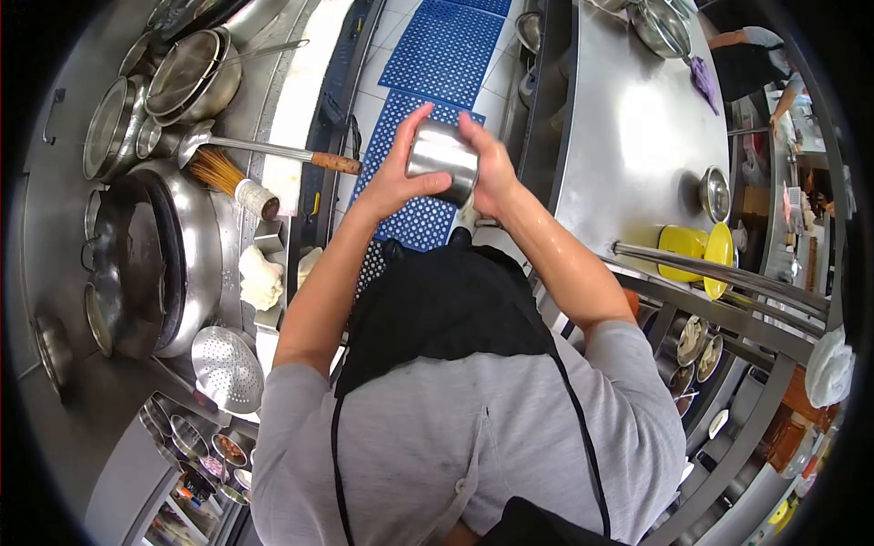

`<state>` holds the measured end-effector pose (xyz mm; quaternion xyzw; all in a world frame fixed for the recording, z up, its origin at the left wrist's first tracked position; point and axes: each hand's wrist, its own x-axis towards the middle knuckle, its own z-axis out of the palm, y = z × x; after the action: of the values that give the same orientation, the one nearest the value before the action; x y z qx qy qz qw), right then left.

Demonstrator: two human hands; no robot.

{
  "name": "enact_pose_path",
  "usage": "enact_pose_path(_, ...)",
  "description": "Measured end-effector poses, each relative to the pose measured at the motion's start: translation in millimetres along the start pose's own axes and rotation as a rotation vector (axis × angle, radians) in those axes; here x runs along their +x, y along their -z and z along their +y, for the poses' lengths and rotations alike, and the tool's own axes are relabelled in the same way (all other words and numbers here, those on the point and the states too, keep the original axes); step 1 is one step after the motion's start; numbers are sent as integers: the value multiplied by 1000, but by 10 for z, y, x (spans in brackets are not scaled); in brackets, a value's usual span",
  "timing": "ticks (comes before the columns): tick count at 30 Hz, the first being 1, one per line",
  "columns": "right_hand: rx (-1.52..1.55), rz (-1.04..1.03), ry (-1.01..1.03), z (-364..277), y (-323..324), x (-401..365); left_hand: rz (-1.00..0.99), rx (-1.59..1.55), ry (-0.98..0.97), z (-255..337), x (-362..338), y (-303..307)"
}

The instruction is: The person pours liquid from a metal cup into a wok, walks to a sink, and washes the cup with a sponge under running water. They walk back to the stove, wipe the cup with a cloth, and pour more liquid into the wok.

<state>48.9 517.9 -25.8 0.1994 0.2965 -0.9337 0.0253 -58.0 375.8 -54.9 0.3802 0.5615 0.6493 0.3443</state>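
A shiny stainless steel cylindrical canister (443,153) is held between my two hands, tilted, above the walkway. My left hand (401,180) wraps its left side, with the thumb across the lower front. On the other side, my right hand (492,169) presses the canister with its fingers near the top edge. What is inside it, if anything, cannot be seen. Close to my left forearm, a long-handled ladle (264,146) with a wooden grip end rests over the stove edge.
On the left stand a large wok (137,255), a bamboo brush (232,182), stacked strainers (187,77) and a perforated skimmer (228,369). A steel worktable (628,136) at right bears bowls and a yellow container (683,250). Blue mats (442,55) cover the floor. Another person (751,64) stands beyond the worktable.
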Motion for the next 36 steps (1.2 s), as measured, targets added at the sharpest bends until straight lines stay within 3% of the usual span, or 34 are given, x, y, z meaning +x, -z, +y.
enact_pose_path(1,-15,72,14,-48,-119,-22,47,-39,0,-29,10,-18)
enact_pose_path(3,-358,29,228,222,-69,85,125,-331,40,-129,48,41)
enact_pose_path(4,-721,-105,410,250,-63,-36,148,-420,79,-141,58,84)
enact_pose_path(5,-1069,-174,204,177,40,-108,177,-514,128,-161,9,108)
enact_pose_path(7,-1784,-306,680,-3,167,-239,212,-696,227,-179,-64,227)
enact_pose_path(9,-1876,-240,605,-164,355,-359,226,-878,336,-357,-245,485)
enact_pose_path(10,-1713,-86,570,-156,536,-398,59,-970,279,-578,-324,717)
enact_pose_path(11,-1534,114,307,-187,754,-400,148,-960,295,-518,-362,705)
enact_pose_path(13,-797,369,197,-151,896,-419,327,-940,323,-299,-407,599)
enact_pose_path(16,-265,377,337,-247,684,-561,299,-935,283,-280,-420,577)
enact_pose_path(19,-819,317,627,-286,394,-542,183,-897,244,-200,-305,434)
enact_pose_path(21,-1346,-20,893,-268,85,-467,88,-887,229,-113,-169,240)
enact_pose_path(23,-1787,-212,1034,-173,-149,-313,-23,-911,253,-132,-74,111)
enact_pose_path(25,-2177,-368,953,-94,-20,-26,-64,-824,268,-62,-14,-4)
enact_pose_path(28,-1927,-314,860,-10,163,96,0,-574,235,-26,32,89)
enact_pose_path(29,-1848,-272,699,134,243,137,2,-593,266,-30,21,117)
enact_pose_path(31,-868,-132,-82,158,9,-61,15,-635,319,-47,7,167)
enact_pose_path(32,-584,-171,174,309,87,-54,90,-683,380,-47,-4,176)
enact_pose_path(35,-645,-116,320,372,-48,-64,168,-735,797,44,-2,168)
enact_pose_path(36,-642,16,214,338,30,32,329,-568,682,-6,-10,-6)
